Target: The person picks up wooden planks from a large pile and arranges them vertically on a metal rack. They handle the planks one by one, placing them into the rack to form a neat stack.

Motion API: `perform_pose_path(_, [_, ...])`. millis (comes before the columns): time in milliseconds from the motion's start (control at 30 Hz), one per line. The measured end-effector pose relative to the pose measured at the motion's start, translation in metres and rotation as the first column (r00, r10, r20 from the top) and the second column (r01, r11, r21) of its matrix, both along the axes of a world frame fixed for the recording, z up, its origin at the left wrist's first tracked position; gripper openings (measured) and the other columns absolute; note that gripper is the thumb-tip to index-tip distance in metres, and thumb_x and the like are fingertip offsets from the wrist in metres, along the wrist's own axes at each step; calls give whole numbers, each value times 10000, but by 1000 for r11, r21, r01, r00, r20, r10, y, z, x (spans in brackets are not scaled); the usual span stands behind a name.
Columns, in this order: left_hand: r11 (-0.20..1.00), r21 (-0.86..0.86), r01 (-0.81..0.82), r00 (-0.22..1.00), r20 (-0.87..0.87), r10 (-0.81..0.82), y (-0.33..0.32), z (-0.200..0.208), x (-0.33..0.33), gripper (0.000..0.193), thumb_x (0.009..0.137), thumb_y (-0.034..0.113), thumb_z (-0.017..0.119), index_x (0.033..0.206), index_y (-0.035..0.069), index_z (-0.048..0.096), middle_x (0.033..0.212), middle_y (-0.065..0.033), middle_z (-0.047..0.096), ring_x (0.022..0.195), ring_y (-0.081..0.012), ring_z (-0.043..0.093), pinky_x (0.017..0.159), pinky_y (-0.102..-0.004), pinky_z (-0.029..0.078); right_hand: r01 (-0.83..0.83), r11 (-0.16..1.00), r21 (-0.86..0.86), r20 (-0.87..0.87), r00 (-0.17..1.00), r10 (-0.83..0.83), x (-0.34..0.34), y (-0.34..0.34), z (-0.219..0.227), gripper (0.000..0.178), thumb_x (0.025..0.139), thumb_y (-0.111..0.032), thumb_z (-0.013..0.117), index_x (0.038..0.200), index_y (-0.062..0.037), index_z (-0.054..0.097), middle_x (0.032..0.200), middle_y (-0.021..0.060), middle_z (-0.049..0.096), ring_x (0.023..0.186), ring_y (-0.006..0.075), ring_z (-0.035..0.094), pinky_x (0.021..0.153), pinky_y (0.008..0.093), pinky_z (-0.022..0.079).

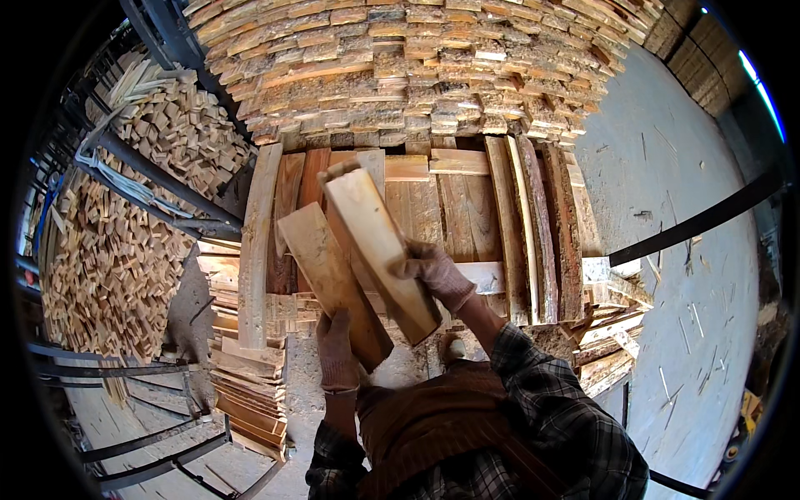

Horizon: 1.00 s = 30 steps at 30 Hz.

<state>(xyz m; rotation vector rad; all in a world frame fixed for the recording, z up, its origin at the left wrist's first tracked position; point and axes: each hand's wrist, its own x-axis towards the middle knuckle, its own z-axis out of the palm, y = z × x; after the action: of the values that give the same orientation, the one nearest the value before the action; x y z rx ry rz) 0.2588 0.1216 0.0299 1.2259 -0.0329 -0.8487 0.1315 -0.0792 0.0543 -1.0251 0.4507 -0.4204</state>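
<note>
My left hand (338, 354), in a worn knit glove, is closed around the near end of a short wooden board (329, 279), which slants away to the far left. Beside it, my right hand (442, 282), gloved too, grips the right edge of a paler, thicker-looking wooden plank (367, 229). Another board end shows behind the plank's far end; how many pieces are in that hand I cannot tell. Both pieces are raised over a low stack of boards (467, 212) in front of me and tilt the same way, close together.
Beyond the stack rises a large pile of layered boards (400, 75). Loose wood blocks (117, 258) heap up at the left behind dark metal bars (158, 179). More boards (246, 392) stand at the lower left. Wood splinters litter the concrete floor (692, 292) at the right.
</note>
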Motion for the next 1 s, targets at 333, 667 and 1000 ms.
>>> perform_pose_path(333, [819,535,208,855,307,-418,-84,-21,143,565,843,351,715,1245,-25,587,1136,-89,640,959,-225,596,880,-329,458,463,884,59,-140,881,-452,-8,-66,-70,328,835,-132,641,1113,42,648,929,67,683,800,141,638,716,258,520])
perform_pose_path(667, [793,567,222,807,349,-476,-81,-59,161,630,869,460,642,1261,-31,585,1187,-115,638,1024,-256,579,925,-348,413,36,660,-751,-526,571,-630,60,-64,-49,616,784,-381,692,1233,18,556,939,237,665,854,335,661,774,375,519])
perform_pose_path(1000, [812,560,166,772,439,-460,-69,-108,196,524,878,382,689,1222,-4,601,1146,-48,591,994,-201,542,895,-322,431,-346,566,-748,-617,47,-786,-117,-113,17,904,781,-507,720,1457,-65,314,1070,231,591,1011,340,590,821,421,509])
